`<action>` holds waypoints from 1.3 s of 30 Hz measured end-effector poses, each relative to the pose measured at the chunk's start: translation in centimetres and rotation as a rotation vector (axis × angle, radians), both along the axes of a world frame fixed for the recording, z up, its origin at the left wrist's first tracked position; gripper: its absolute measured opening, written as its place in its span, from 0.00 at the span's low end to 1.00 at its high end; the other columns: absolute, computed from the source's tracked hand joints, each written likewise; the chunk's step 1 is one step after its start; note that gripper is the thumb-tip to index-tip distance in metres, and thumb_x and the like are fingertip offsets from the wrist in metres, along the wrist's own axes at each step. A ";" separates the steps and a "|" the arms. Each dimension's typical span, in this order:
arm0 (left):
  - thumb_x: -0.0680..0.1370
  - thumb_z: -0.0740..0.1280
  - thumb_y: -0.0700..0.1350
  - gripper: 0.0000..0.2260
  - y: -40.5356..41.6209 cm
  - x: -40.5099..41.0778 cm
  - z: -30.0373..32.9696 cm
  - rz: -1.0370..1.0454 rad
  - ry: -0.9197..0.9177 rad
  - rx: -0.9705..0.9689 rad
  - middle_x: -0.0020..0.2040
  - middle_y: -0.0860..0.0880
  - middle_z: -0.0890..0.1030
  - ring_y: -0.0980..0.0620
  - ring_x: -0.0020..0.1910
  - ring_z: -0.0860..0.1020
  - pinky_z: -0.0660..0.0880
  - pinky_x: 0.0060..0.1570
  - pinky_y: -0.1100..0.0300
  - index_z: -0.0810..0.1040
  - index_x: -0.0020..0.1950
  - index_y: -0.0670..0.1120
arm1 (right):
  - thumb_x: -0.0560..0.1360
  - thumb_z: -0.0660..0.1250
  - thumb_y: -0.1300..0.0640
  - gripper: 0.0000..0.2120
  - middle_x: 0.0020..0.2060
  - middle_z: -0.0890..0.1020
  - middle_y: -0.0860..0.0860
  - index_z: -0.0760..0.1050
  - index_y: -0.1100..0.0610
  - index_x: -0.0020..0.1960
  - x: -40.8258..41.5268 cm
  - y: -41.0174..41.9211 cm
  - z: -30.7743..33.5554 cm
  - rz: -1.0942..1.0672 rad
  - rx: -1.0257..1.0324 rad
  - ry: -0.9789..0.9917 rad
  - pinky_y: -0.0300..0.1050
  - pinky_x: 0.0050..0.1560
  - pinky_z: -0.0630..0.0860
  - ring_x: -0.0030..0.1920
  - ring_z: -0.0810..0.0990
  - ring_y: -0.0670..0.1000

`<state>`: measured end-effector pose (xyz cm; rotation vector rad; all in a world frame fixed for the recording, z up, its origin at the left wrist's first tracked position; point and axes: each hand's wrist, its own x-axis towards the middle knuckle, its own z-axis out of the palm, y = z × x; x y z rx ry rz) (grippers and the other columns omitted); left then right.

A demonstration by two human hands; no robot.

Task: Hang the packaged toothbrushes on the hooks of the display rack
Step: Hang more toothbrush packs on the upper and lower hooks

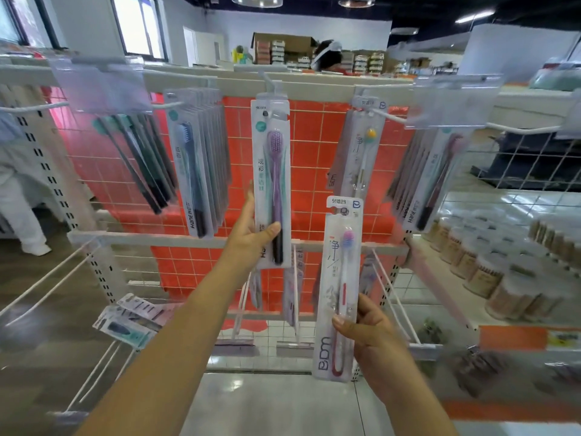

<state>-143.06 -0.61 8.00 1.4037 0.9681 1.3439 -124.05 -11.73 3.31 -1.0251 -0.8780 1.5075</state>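
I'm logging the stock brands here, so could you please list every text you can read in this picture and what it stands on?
"BDM": bottom of the pink toothbrush pack in the right hand.
"Hane": foot of the blue toothbrush pack hanging at left.
"Hane": foot of the dark red toothbrush pack at right.
Chinese characters on the purple toothbrush pack in the left hand: too blurred to read.

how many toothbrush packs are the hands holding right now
2. The left hand grips the purple toothbrush pack up at the centre hook; the right hand holds the pink toothbrush pack lower, off any hook.
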 end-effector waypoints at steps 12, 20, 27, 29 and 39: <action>0.79 0.62 0.39 0.27 4.8 0.5 2.1 0.021 0.047 -0.123 0.71 0.53 0.67 0.51 0.69 0.65 0.58 0.68 0.51 0.57 0.75 0.54 | 0.59 0.70 0.66 0.27 0.48 0.84 0.58 0.77 0.58 0.58 0.2 -0.5 0.4 0.031 0.003 0.033 0.52 0.45 0.79 0.47 0.82 0.59; 0.78 0.61 0.53 0.21 1.9 -1.8 -1.4 0.014 0.515 -0.372 0.46 0.41 0.80 0.52 0.30 0.75 0.75 0.31 0.60 0.68 0.67 0.42 | 0.70 0.64 0.72 0.18 0.47 0.84 0.56 0.77 0.58 0.57 -0.6 -1.4 0.6 0.041 -0.001 0.006 0.49 0.43 0.79 0.46 0.83 0.56; 0.79 0.61 0.50 0.16 -2.6 -3.2 -2.6 0.015 1.190 -0.204 0.62 0.46 0.77 0.48 0.55 0.78 0.74 0.55 0.55 0.73 0.65 0.46 | 0.71 0.64 0.73 0.17 0.47 0.84 0.56 0.77 0.57 0.55 -1.4 -1.8 0.6 0.029 -0.001 -0.076 0.51 0.47 0.79 0.50 0.82 0.58; 0.79 0.61 0.52 0.17 -3.7 -3.4 -2.7 0.067 1.289 -0.110 0.62 0.47 0.77 0.48 0.56 0.77 0.74 0.58 0.53 0.72 0.66 0.48 | 0.71 0.64 0.73 0.18 0.47 0.85 0.55 0.77 0.56 0.56 -1.7 -2.0 0.7 0.032 0.002 -0.084 0.51 0.47 0.78 0.50 0.82 0.57; 0.81 0.56 0.54 0.15 -7.9 -4.8 -2.0 0.185 1.570 0.167 0.51 0.47 0.81 0.46 0.50 0.79 0.74 0.45 0.56 0.72 0.62 0.49 | 0.72 0.64 0.72 0.17 0.46 0.85 0.53 0.77 0.55 0.55 -3.5 -3.3 1.4 0.014 0.004 -0.091 0.49 0.43 0.78 0.46 0.83 0.54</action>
